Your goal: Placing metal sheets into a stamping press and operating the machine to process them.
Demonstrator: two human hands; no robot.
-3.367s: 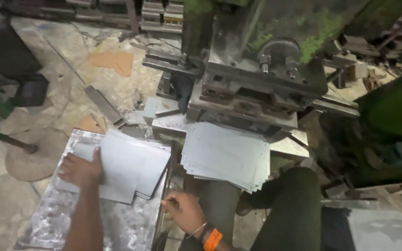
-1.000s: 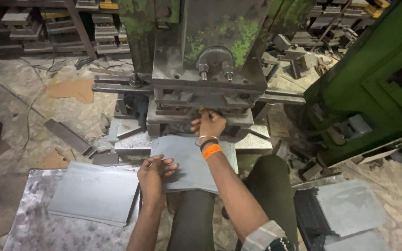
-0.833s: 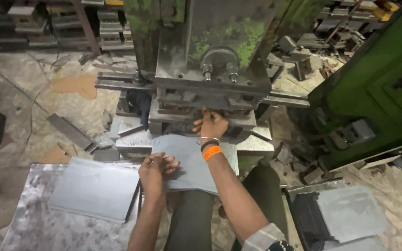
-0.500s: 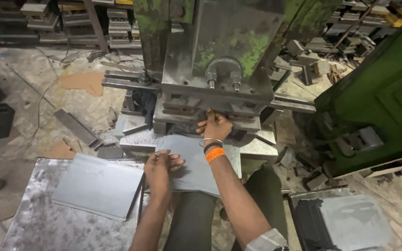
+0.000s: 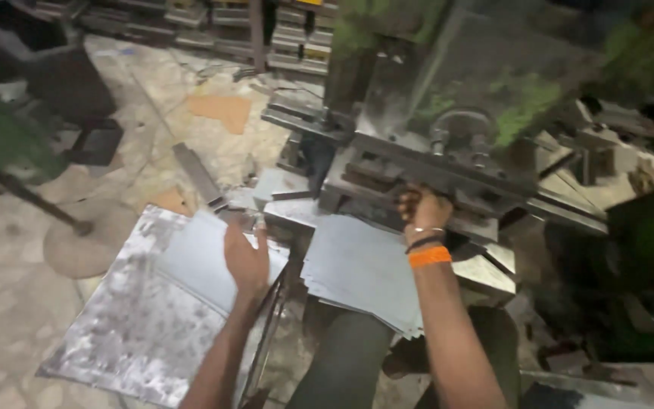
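Observation:
A green and grey press machine (image 5: 448, 113) stands in front of me. A stack of thin grey metal sheets (image 5: 361, 273) lies on its bed, above my knees. My right hand (image 5: 421, 208), with an orange band and a bracelet on the wrist, reaches under the press head with its fingers curled; what it grips is hidden. My left hand (image 5: 245, 257) hangs in the air with fingers apart and nothing in it, over a second pile of grey sheets (image 5: 198, 257) on a large mottled metal plate (image 5: 130, 333) at my left.
A round base with a slanting rod (image 5: 77, 242) stands on the stained floor at the left. A loose metal bar (image 5: 198, 174) lies behind the plate. Stacked metal parts (image 5: 297, 38) line the back. Another green machine (image 5: 645, 250) stands at the right.
My left hand has left the stack on the press bed and swung left over the side pile. My right hand stays at the press. My view has turned left.

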